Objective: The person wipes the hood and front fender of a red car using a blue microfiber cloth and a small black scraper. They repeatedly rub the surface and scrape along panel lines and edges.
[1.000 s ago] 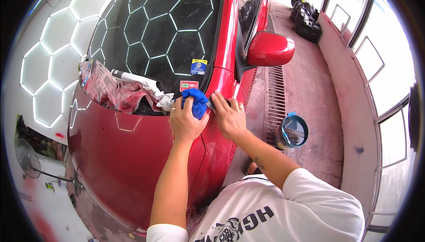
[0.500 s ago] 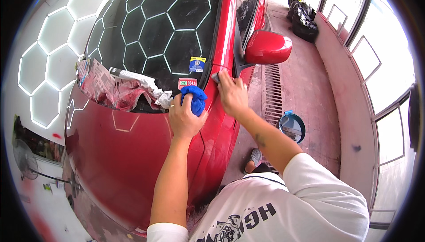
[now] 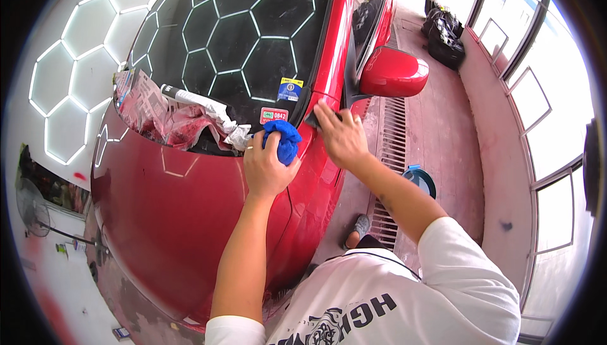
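Bay with a reddish floor (image 3: 442, 136) and a drain grate (image 3: 389, 155) running along the red car (image 3: 190, 218); hexagon lights mirrored in the windscreen (image 3: 253, 35) and hood. From my feed: left hand (image 3: 269, 168) is curled tight round a blue cloth (image 3: 282, 141), bunched into a ball, pressed on the car at the lower windscreen corner where the hood meets the pillar. Right hand (image 3: 340, 135) is open, fingers spread flat, resting on the pillar base just below the red side mirror (image 3: 393, 72), near the cloth but apart from it. Crumpled masking paper (image 3: 164, 117) sits along the windscreen base, just left of the cloth. Blue bucket (image 3: 422, 179) on the floor beside the grate, right of my right forearm. Black bags (image 3: 446, 35) far back.
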A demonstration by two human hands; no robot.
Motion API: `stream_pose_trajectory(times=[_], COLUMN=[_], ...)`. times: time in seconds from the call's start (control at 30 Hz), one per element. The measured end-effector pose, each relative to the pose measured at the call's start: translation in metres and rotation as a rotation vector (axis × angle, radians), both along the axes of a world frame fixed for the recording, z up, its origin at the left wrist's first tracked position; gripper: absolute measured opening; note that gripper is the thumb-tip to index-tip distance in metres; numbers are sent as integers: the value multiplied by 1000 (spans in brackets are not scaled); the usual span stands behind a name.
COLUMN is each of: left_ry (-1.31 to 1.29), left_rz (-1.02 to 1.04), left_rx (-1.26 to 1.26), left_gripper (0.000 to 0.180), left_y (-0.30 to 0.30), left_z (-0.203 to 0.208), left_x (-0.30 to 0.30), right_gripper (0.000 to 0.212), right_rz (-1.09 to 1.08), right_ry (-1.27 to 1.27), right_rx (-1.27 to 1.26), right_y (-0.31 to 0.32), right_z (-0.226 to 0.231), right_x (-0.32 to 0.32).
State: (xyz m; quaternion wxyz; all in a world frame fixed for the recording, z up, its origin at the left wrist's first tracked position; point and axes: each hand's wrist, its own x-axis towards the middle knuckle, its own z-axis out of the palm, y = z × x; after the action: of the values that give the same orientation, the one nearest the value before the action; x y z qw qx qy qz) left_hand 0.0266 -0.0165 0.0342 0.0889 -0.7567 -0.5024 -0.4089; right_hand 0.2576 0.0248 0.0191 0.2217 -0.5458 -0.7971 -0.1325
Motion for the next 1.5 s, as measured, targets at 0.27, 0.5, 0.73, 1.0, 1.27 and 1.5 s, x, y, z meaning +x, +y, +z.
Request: stream_pose_trajectory(times=[0.27,0.5,0.73,1.0,1.27,1.5], left_ry=[-2,-9,-10,-7,-4,-19], left_rz=[22,17,20,24,29,9], left_rx=[2,9,-32,-40,-21,-15], left_gripper=[59,58,60,60,61,62], left_y=[2,3,0,0,1,0], left_z=[2,2,0,-1,-1,-2], left_x=[-1,1,0,0,1,2], right_gripper=[61,67,65,72,66,67], right_rz=[57,113,147,133,160,203], right_ry=[-111,-154,-212,-415,-428,-444], right_rx=[-20,7,-7,-77,93,7], right_y=[-5,-12,-21,2,21,29], right_z=[3,-13,2,26,32,47], right_x=[4,4,7,14,27,32])
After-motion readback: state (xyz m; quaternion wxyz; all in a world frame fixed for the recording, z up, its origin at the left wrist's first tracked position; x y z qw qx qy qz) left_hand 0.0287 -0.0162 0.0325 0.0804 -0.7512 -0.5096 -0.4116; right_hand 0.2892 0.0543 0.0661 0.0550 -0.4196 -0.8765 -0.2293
